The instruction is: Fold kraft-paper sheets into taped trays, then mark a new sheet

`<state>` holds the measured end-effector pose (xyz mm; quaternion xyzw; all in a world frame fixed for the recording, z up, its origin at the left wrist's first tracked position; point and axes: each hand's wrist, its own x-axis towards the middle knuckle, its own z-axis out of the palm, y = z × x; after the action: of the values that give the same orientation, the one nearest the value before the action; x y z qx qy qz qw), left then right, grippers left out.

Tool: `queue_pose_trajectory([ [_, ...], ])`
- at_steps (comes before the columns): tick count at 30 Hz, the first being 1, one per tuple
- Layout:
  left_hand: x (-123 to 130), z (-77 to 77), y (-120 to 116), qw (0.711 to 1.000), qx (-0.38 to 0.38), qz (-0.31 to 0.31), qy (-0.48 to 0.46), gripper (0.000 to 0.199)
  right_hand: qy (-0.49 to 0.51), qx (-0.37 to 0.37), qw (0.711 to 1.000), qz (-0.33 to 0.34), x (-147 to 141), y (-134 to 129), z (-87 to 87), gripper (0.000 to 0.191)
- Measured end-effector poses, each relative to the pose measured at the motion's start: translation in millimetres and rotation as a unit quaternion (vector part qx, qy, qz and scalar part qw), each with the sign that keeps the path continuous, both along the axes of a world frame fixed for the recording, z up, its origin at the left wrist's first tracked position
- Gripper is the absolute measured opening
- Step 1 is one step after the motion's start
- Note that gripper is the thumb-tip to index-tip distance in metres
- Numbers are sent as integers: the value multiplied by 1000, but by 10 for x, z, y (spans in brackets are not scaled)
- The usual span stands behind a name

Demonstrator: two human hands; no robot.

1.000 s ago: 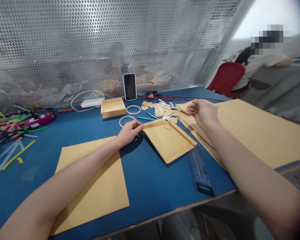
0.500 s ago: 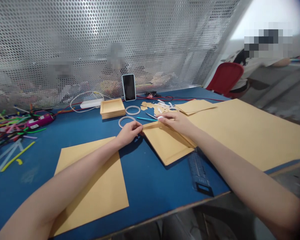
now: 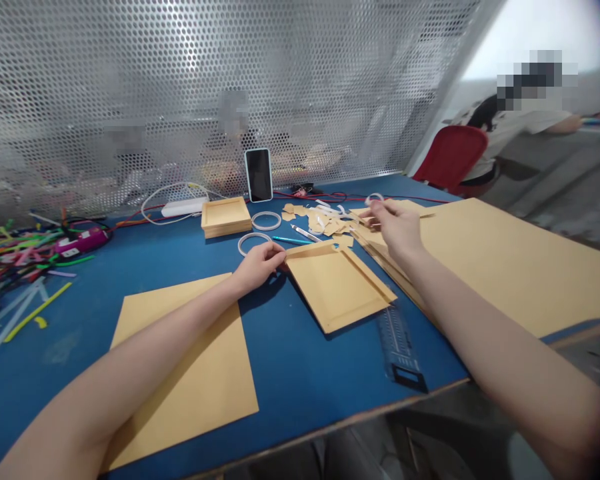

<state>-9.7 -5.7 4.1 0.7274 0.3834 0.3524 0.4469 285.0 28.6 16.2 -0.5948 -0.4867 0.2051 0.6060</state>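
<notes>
My left hand (image 3: 261,265) pinches the upper left corner of a shallow tan cardboard tray (image 3: 337,283), which has folded rims and lies tilted on the blue table. My right hand (image 3: 395,225) is raised to the right of the tray, its fingers closed on a curled white strip (image 3: 375,199). Below my left forearm lies a flat tan sheet (image 3: 200,367). A white pen (image 3: 306,233) and a blue pen (image 3: 291,240) rest just beyond the tray. Two white tape rings (image 3: 267,221) are near the left hand.
A stack of tan trays (image 3: 225,217) and an upright phone (image 3: 259,175) stand at the back. Paper scraps (image 3: 330,223) lie behind the tray. Large tan sheets (image 3: 505,267) cover the right side. A clear ruler (image 3: 400,347) is near the front edge; colored sticks (image 3: 10,260) are far left.
My right hand has moved right, away from the tray's top edge, with the white strip in its fingers. My left hand stays at the tray corner.
</notes>
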Motion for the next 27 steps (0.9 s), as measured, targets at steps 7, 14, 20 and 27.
queue_pose_trajectory([
  [7,6,19,-13,1000,-12,6,-3,17,-236,-37,971,9,-152,-6,-68,73],
  [14,2,17,-9,1000,-23,10,-1,20,-433,17,859,274,-550,-358,166,64],
  [20,3,18,4,1000,-25,12,-12,24,-539,4,807,243,-618,-375,144,39],
  [27,0,20,-17,999,-37,18,-28,40,-530,18,820,216,-639,-456,183,31],
])
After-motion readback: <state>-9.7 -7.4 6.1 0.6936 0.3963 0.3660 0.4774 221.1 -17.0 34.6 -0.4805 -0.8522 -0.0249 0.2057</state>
